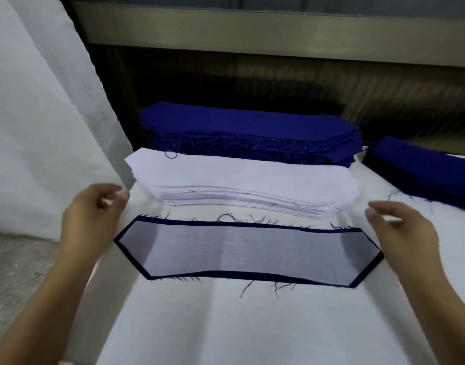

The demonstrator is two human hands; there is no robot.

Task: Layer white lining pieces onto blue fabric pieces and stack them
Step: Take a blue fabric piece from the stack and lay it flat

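Both hands hover with fingers loosely curled and holding nothing, the left hand (94, 206) at the left end and the right hand (399, 225) at the right end of the white lining piece (247, 248). This lies squared on a blue fabric piece (278, 277), between the hands. This pair looks layered, so stacking it probably comes next, which calls for lifting both ends together. Beyond lie the lining stack (247, 180) and the blue stack (247, 125).

No legible text; only faint unreadable marks on the hanging white sheet (41, 114).
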